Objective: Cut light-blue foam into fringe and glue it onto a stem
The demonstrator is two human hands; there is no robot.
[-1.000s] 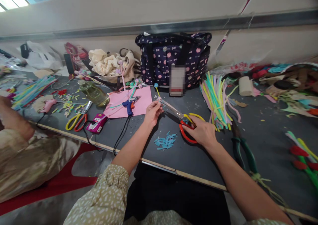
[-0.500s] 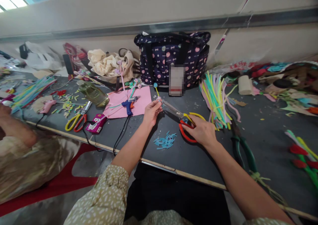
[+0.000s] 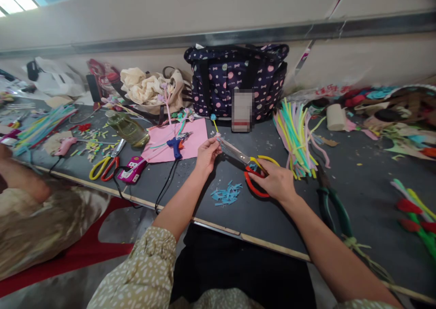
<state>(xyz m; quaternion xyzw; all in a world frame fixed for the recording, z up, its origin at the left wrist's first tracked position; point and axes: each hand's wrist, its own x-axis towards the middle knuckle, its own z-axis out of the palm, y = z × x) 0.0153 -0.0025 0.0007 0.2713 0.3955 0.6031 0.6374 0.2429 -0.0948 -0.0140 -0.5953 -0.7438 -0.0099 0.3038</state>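
Head view: the right hand [image 3: 277, 180] is gripping scissors [image 3: 243, 157], blades pointing forward-left at the left hand [image 3: 207, 156], whose fingers are pinching something too small to identify.

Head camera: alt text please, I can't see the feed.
The right hand holds yellow-and-red scissors, blades reaching to the left hand, which pinches a pale piece too small to identify. On the dark table below lies a pile of blue snippets; a blue glue gun rests on pink paper at left, bundled pastel stems at right.
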